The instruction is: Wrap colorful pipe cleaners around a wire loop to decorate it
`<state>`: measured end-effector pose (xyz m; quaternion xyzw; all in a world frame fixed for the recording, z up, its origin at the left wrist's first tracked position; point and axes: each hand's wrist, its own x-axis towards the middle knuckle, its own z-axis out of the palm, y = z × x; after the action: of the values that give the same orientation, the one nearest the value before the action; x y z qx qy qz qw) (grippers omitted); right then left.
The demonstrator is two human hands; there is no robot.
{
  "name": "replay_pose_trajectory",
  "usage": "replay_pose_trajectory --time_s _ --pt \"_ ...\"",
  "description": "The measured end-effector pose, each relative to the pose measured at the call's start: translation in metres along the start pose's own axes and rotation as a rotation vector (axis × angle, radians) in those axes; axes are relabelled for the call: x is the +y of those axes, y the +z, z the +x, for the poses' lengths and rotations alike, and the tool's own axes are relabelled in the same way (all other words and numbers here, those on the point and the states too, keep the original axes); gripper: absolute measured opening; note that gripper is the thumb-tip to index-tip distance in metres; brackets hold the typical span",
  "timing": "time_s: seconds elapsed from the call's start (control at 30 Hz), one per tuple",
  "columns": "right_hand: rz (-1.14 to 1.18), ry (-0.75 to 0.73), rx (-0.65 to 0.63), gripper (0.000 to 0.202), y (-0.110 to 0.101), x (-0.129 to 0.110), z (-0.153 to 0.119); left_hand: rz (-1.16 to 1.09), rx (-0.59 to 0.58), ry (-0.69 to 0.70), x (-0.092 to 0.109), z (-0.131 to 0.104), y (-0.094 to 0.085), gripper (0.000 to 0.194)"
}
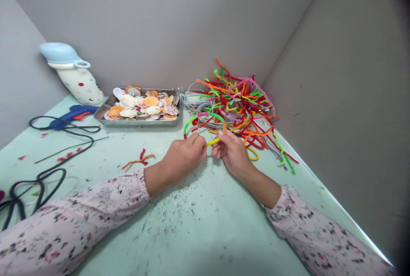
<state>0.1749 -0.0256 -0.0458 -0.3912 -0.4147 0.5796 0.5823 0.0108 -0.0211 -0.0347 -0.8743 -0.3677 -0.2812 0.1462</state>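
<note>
A loop of pipe cleaner (194,118) in green, pink, orange and yellow stretches between my two hands above the table. My left hand (188,152) is closed in a pinch on its left side, where a bit of red shows, and on the yellow end. My right hand (233,152) pinches the right side, where orange meets yellow, between thumb and fingers. The fingertips of the two hands are a small gap apart. Just behind the loop lies a tangled heap of coloured pipe cleaners (253,105).
A metal tray (141,124) of seashells (150,101) stands at the back. Left of it are a tilted white bottle (80,83) with a blue lid, a blue glue gun (65,120) and its looping black cord (41,176). An orange and red twist (141,160) lies on the green table (198,233).
</note>
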Motion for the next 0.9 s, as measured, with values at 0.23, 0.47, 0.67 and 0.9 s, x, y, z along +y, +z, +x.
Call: replay_pose_trajectory --time_s 0.23,0.47,0.67,0.9 --pt "0.030 0.025 0.013 0.025 0.0031 -0.0027 -0.0017 0.085 0.005 0.068 -0.0021 0.0002 -0.0017 0.020" --pt "0.042 0.007 0.039 0.025 0.0012 -0.0017 -0.0002 -0.017 -0.014 0.046 -0.0017 0.0002 -0.0055 0.020" --pt "0.045 0.020 0.041 0.025 0.0015 -0.0017 -0.0008 0.014 -0.017 0.068 -0.0030 0.0002 -0.0045 0.021" --pt "0.060 0.033 0.011 0.023 0.0028 -0.0018 -0.0019 0.086 0.043 0.102 -0.0048 -0.0007 -0.0004 0.019"
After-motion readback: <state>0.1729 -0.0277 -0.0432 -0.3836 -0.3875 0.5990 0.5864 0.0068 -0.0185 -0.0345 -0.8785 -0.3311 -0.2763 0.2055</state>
